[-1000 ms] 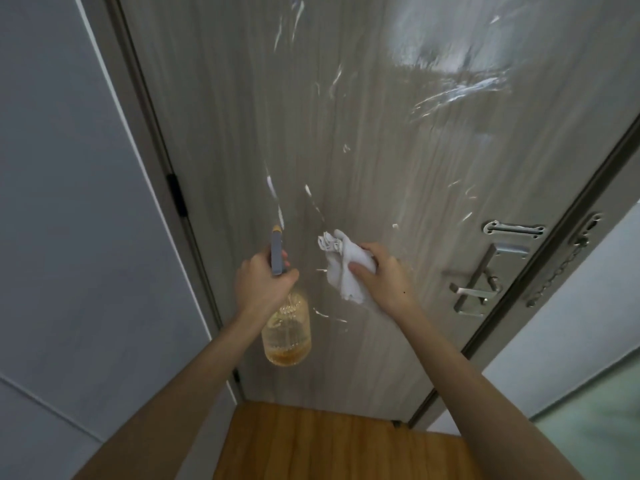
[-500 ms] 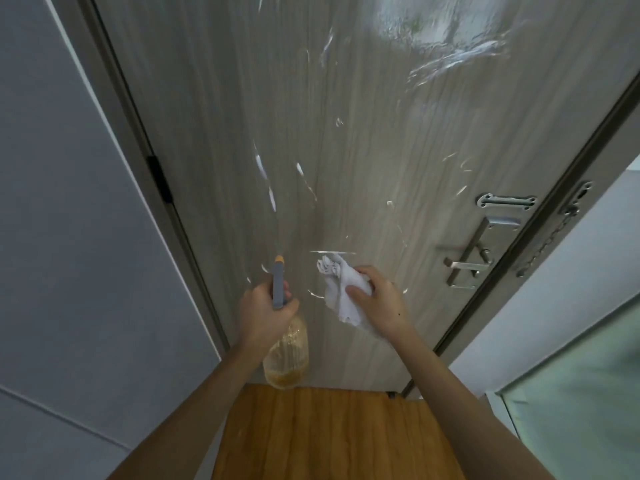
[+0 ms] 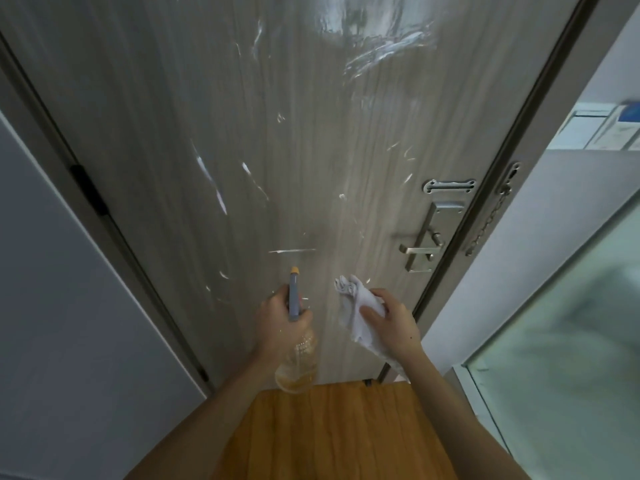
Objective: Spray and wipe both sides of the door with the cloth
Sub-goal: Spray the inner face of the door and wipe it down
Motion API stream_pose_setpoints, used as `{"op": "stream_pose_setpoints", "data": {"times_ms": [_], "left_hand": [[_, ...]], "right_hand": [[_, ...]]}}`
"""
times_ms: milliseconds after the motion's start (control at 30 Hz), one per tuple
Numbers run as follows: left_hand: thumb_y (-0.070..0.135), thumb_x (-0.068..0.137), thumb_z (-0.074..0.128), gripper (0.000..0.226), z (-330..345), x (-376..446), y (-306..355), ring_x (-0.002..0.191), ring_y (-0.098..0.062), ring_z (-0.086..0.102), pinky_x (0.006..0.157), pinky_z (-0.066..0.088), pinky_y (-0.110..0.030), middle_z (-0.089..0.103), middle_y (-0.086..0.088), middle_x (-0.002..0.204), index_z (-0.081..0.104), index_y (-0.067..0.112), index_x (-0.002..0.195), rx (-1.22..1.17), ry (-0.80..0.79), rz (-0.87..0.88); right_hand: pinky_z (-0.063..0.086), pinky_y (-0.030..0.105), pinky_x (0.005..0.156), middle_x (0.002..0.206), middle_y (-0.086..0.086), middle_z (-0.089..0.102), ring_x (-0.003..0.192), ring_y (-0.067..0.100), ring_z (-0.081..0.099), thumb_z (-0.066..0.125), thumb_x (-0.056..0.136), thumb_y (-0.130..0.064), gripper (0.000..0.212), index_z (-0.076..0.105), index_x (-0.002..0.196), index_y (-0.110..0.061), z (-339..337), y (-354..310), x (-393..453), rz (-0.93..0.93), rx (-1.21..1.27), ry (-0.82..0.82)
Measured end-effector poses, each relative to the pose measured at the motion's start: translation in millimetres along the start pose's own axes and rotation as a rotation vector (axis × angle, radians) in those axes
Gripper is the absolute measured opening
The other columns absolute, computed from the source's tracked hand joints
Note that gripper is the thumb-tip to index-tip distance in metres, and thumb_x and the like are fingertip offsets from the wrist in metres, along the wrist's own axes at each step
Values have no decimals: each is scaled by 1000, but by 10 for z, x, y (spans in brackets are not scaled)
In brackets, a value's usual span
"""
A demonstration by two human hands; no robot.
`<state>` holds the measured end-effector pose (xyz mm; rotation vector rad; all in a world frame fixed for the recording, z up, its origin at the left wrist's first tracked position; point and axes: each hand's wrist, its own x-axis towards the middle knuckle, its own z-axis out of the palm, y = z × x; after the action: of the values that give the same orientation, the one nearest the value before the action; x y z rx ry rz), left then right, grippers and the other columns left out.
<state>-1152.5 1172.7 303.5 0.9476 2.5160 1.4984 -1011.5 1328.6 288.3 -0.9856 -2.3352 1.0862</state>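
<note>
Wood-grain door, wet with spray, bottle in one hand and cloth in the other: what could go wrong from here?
1. White spray streaks lie scattered over the grey wood-grain door; if the white cloth in the right hand misses some, they may dry into marks.
2. The clear spray bottle of amber liquid, held by the left hand, points near the silver lever handle; spray could wet the lock.
3. Drips could reach the wooden floor and make it slippery.

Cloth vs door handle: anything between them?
Nothing but bare door panel with a few small wet flecks. The head view shows the cloth, gripped by the right hand, below-left of the handle, clear of it.
</note>
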Motion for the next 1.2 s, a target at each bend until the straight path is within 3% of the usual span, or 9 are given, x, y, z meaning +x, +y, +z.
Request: {"op": "stream_pose_setpoints", "data": {"times_ms": [100,167,233,433,567,733,900,1200], "left_hand": [[14,65,64,25,242,-2,62,46,-12,49,47,44,-29,49,9,53,45,28,63,-19,-33,44],[16,64,64,13,396,0,109,49,-17,54,48,48,-33,54,2,57,52,19,69,0,-57,47],[10,64,67,16,531,0,169,49,-18,54,48,45,-30,55,-2,58,57,11,76,42,-58,61],[7,64,68,14,856,10,388,46,-17,53,45,40,-25,57,-2,56,56,10,70,94,-118,171],[7,67,69,13,1043,-40,478,46,-16,53,44,45,-30,57,0,55,56,11,70,79,-129,181],[5,68,70,26,1190,-101,508,41,-3,38,44,28,-14,40,13,52,47,18,69,66,-133,155],[7,68,68,12,1207,-113,433,49,-15,55,45,34,-18,59,-1,59,58,12,72,108,-164,127],[8,68,70,16,1007,-173,40,50,-16,55,47,41,-22,57,1,60,59,10,78,73,-125,5]], "right_hand": [[53,27,72,105,-3,66,89,11,62,57,95,-31,34,53,128,-25,-137,157,-68,37,3,41],[53,27,72,104,-4,65,89,10,62,57,94,-32,33,53,127,-27,-232,255,-109,70,12,68],[55,30,73,102,-6,66,88,8,63,57,94,-35,33,54,126,-28,-316,368,-137,88,6,93],[51,24,73,105,-5,64,90,12,61,56,94,-33,31,54,124,-25,-539,595,-198,146,2,132],[56,36,79,104,-4,63,92,15,61,57,94,-32,31,56,123,-24,-654,728,-213,157,0,171],[54,36,80,104,-4,65,92,14,61,57,94,-31,30,57,123,-22,-707,832,-186,152,-6,173],[54,34,80,101,-8,63,91,13,62,57,94,-32,29,57,122,-24,-651,856,-148,142,-13,135],[52,34,86,107,-2,66,96,16,63,60,94,-30,30,58,123,-22,-386,886,-132,141,19,25]]}}
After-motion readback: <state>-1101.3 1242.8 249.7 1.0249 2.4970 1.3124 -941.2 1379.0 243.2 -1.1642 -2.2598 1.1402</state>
